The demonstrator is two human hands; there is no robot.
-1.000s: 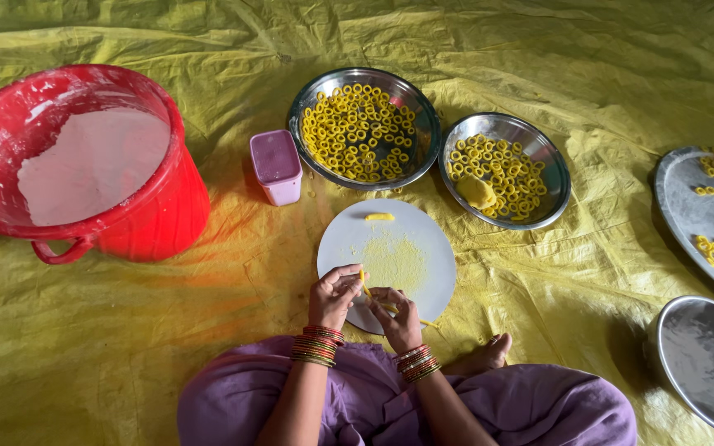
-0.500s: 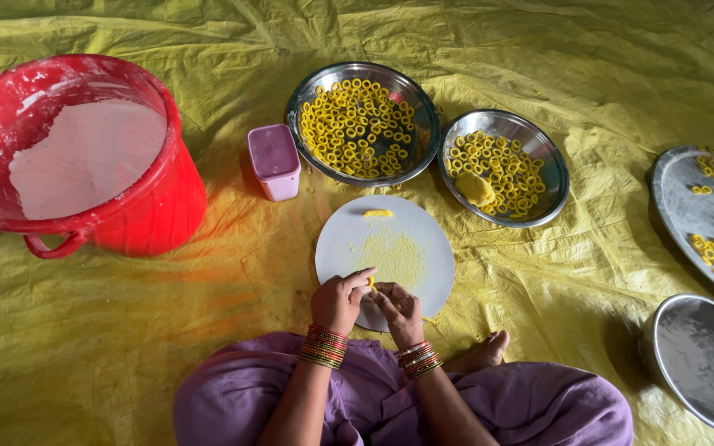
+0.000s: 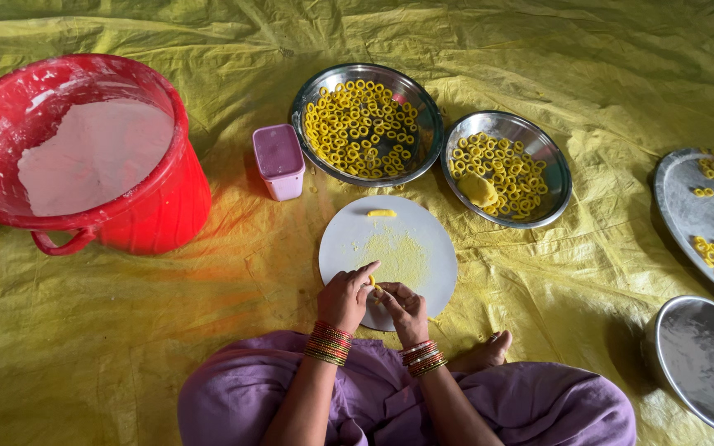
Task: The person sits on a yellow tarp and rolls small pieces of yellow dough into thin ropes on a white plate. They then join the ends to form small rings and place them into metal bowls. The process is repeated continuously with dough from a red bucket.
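My left hand (image 3: 345, 298) and my right hand (image 3: 403, 307) meet over the near edge of a round white board (image 3: 349, 239), pinching a small piece of yellow dough (image 3: 373, 282) between their fingertips. Yellow smears cover the board's middle, and a short yellow dough roll (image 3: 381, 213) lies at its far edge. Beyond the board stand two steel bowls of yellow dough rings, a larger one (image 3: 426, 117) and a smaller one (image 3: 557, 169) that also holds a yellow dough lump (image 3: 478, 189).
A red bucket (image 3: 163, 190) with white powder stands at the left. A small pink lidded box (image 3: 278, 161) sits beside the larger bowl. At the right lie a steel tray (image 3: 678, 206) with rings and an upturned steel lid (image 3: 704, 363). Yellow sheeting covers the floor.
Both hands have slid slightly toward me along the board's near edge, still working the small dough piece. The view shifted a little to the right.
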